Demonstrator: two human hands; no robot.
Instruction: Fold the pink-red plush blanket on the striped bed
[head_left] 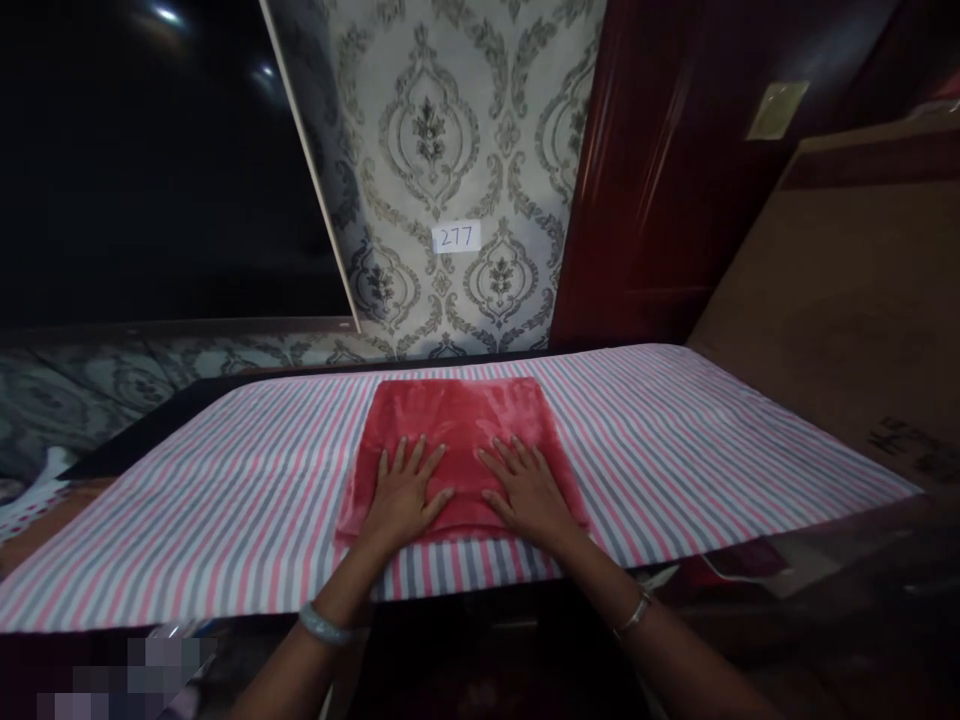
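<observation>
A folded red plush cloth lies flat on a striped cloth of pink, grey and white. My left hand rests palm down on its left half, fingers spread. On the right half, my right hand lies the same way, its fingers also apart. Neither hand grips anything. Lighter and darker patches show in the pile beyond my fingertips. A pale bangle circles my left wrist, and a thin bracelet is on my right.
A large dark screen stands at the back left. Behind the table is patterned wallpaper with a paper label reading 277. To the right are a glossy dark red panel and a big cardboard box.
</observation>
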